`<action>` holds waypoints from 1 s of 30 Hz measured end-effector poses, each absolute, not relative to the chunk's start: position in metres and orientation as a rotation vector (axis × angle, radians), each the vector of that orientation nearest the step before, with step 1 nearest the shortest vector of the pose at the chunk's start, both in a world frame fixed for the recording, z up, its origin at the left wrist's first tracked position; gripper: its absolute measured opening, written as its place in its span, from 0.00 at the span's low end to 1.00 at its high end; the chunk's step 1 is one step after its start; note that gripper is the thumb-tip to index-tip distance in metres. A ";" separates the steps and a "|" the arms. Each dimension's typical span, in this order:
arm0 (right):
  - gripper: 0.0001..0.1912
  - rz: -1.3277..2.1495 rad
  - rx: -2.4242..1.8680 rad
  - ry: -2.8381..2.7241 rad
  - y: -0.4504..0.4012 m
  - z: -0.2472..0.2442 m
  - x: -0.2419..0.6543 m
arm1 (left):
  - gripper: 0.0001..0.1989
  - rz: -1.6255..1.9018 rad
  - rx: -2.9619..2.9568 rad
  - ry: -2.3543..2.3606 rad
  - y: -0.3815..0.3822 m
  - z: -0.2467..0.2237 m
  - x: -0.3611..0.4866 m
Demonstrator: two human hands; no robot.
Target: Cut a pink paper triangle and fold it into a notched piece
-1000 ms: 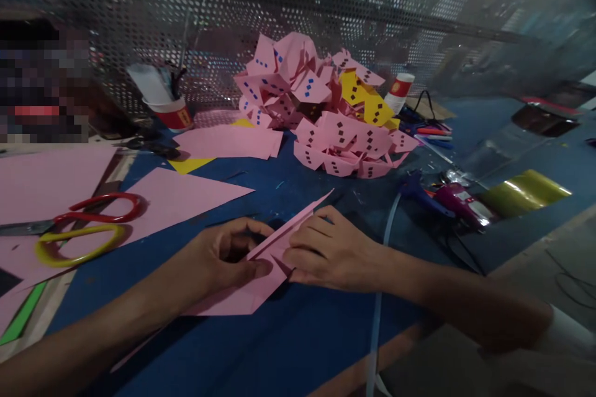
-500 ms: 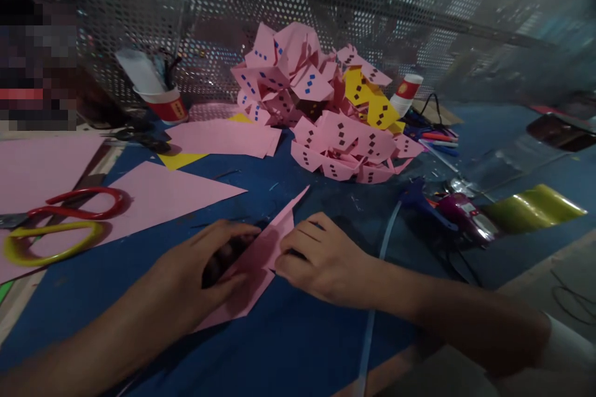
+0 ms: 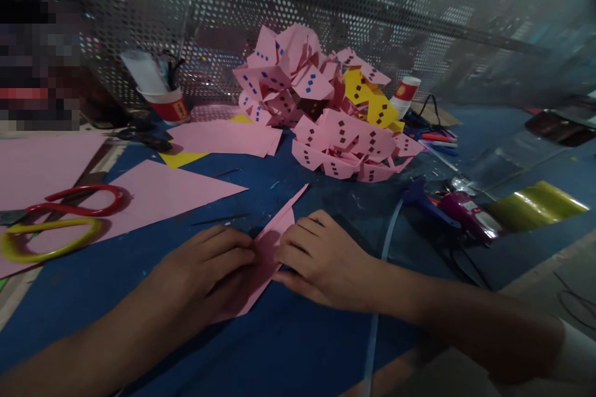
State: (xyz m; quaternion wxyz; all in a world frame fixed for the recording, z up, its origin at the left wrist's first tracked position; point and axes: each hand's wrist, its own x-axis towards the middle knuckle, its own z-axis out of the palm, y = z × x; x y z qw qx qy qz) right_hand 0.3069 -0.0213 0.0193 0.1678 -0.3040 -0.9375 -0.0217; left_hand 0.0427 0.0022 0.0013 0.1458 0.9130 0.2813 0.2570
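A folded pink paper (image 3: 269, 248) lies slantwise on the blue table between my hands, its narrow tip pointing up and right. My left hand (image 3: 212, 267) is closed over its left, lower part, fingers curled on the paper. At the right edge, my right hand (image 3: 319, 257) grips the paper with bent fingers; the thumb is below them. Just beyond, to the left, a pointed pink sheet (image 3: 172, 195) lies flat. Scissors with one red and one yellow handle (image 3: 77, 201) rest on that sheet's left part.
Folded pink paper shapes with printed diamonds (image 3: 347, 142) stand at the back. A hot glue gun (image 3: 426, 201), a purple device (image 3: 470, 217) and a gold strip (image 3: 540, 205) lie right. A pale cord (image 3: 372, 335) crosses the blue table (image 3: 298, 353). A cup (image 3: 170, 105) holds tools.
My left hand has closed down onto the paper, its fingers and thumb nearer together. My right hand stays at the paper's right edge, its thumb slightly shifted. The view has moved slightly.
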 end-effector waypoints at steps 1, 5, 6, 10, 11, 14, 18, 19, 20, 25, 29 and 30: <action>0.17 -0.058 -0.866 -2.664 -0.021 0.019 0.307 | 0.10 0.746 2.641 0.811 0.002 0.001 0.043; 0.14 -0.030 -0.878 -2.604 -0.021 0.014 0.307 | 0.11 0.737 2.676 0.845 0.000 0.001 0.042; 0.14 -0.023 -0.879 -2.584 -0.020 0.013 0.306 | 0.11 0.723 2.675 0.860 0.000 0.000 0.041; 0.13 0.024 -0.900 -2.551 -0.019 0.013 0.303 | 0.11 0.710 2.676 0.903 0.002 -0.001 0.041; 0.13 0.050 -0.921 -2.545 -0.019 0.014 0.302 | 0.11 0.711 2.668 0.900 0.003 -0.002 0.041; 0.11 0.171 -1.011 -2.514 -0.019 0.017 0.300 | 0.12 0.704 2.594 0.906 0.004 -0.002 0.044; 0.08 0.276 -1.087 -2.459 -0.018 0.018 0.298 | 0.11 0.708 2.491 0.981 0.005 0.000 0.050; 0.08 0.282 -1.097 -2.445 -0.018 0.017 0.298 | 0.10 0.711 2.462 1.001 0.006 0.001 0.051; 0.07 0.286 -1.103 -2.434 -0.017 0.016 0.298 | 0.10 0.711 2.432 1.018 0.006 0.002 0.052; 0.05 0.300 -1.100 -2.396 -0.016 0.012 0.299 | 0.09 0.691 2.351 1.056 0.008 0.007 0.056; 0.05 0.343 -1.120 -2.390 -0.017 0.014 0.300 | 0.10 0.666 2.350 1.057 0.009 0.009 0.059; 0.05 0.364 -1.130 -2.392 -0.018 0.015 0.300 | 0.09 0.665 2.356 1.049 0.009 0.010 0.060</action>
